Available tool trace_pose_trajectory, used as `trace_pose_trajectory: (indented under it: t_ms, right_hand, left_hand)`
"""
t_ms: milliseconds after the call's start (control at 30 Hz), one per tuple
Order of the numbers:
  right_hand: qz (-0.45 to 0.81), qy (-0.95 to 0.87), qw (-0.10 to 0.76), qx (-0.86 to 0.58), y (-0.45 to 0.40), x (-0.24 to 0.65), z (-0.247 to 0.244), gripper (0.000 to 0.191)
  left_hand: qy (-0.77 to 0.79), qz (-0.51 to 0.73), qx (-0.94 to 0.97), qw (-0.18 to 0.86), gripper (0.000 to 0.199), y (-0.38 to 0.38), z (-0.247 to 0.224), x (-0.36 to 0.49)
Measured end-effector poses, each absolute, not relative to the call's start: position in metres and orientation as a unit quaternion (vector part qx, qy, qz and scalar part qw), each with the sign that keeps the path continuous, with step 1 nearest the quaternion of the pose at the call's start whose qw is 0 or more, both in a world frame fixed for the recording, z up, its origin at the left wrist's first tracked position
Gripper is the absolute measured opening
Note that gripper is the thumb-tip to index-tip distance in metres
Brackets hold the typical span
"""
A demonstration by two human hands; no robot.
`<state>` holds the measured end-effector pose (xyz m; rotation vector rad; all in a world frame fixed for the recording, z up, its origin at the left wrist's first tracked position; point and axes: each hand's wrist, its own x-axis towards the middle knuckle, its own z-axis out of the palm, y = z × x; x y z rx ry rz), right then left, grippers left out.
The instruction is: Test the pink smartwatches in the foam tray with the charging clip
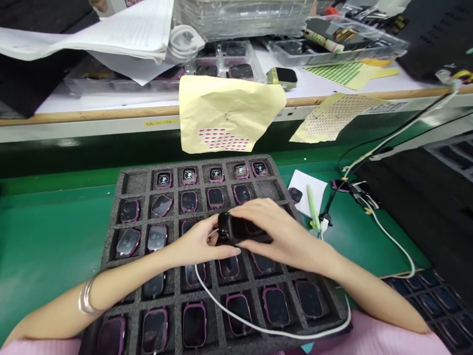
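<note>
Above the middle of a grey foam tray (173,291), both hands grip a small black device (236,229); its exact kind is not clear. My left hand (207,241) pinches its left end, fingers and thumb closed around it. From the other side, my right hand (275,234) wraps over its top, thumb below. A white cable (236,315) runs from near my left fingers, loops across the tray and rises on the right. Smartwatch bodies with purple frames, such as one at the front (194,324), lie in the tray's compartments, several with lit screens in the back row.
Behind the tray, a yellow sticker sheet (229,111) hangs from the shelf edge (148,114). On the green mat to the right lie a white notepad (301,180), a light green pen (313,207) and cables. A second tray of watches (436,301) sits lower right.
</note>
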<state>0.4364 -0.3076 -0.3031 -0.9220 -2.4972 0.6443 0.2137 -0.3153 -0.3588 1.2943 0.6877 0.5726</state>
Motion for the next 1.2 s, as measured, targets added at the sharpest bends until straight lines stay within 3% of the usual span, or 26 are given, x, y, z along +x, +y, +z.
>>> trace_pose_trajectory:
  t_ms: [200, 467, 1000, 1200]
  right_hand:
    - [0.16, -0.906, 0.23, -0.317, -0.317, 0.407, -0.331, 0.035]
    - [0.183, -0.879, 0.287, -0.335, -0.316, 0.417, -0.338, 0.043]
    - [0.227, -0.89, 0.244, -0.311, -0.312, 0.413, -0.345, 0.038]
    - [0.232, -0.878, 0.281, -0.31, -0.316, 0.411, -0.346, 0.037]
  left_hand:
    - [0.352, 0.298, 0.578, 0.673, 0.031, -0.318, -0.368, 0.216]
    - [0.354, 0.298, 0.539, 0.704, 0.037, -0.319, -0.366, 0.217]
    - [0.365, 0.297, 0.558, 0.684, 0.02, -0.321, -0.366, 0.215]
    - [0.352, 0.282, 0.544, 0.707, 0.027, -0.319, -0.36, 0.212]
